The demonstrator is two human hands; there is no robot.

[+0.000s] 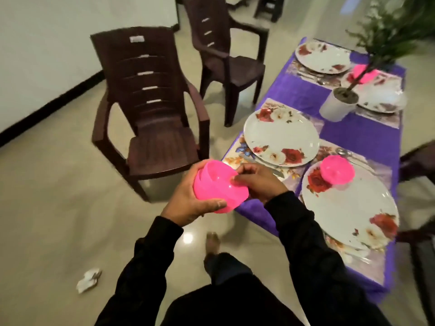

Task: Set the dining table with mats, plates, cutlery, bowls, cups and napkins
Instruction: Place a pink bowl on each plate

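Observation:
My left hand point(188, 203) grips a small stack of nested pink plastic bowls point(211, 184) from below, just off the table's near corner. My right hand point(256, 182) pinches the rim of the top bowl. On the purple tablecloth point(367, 130) lie floral mats, each under a white rose-patterned plate. The nearest plate point(348, 205) carries an upside-down pink bowl point(337, 169). The middle plate point(281, 136) is bare, with a knife point(266, 162) beside it. The far plate point(323, 56) has cutlery next to it, and another pink bowl point(362, 72) sits behind the plant stem.
Two dark brown plastic chairs point(150, 114) point(226, 55) stand on the tiled floor left of the table. A white pot with a green plant point(339, 103) sits mid-table. Crumpled paper point(89, 280) lies on the floor. Another chair's arm point(416, 161) shows at the right.

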